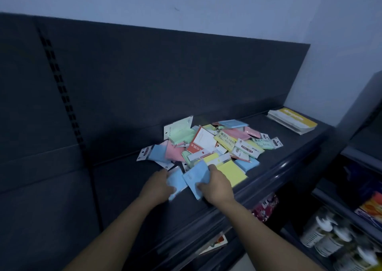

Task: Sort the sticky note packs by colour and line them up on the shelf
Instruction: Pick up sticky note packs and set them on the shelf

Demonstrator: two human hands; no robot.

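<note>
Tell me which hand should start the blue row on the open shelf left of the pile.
Left, probably. The left hand grips a blue pack on the side nearest that stretch of shelf; the right hand, gripping the other blue pack, would have to cross it.

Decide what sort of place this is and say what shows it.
Probably a small shop: a dark display shelf with a slotted back panel, a heap of packaged sticky note packs, and bottles stocked lower down alongside.

Dim, bluish indoor light; dark shelf [132, 188] in shadow, soft motion blur throughout, wide-angle bending at the edges.
</note>
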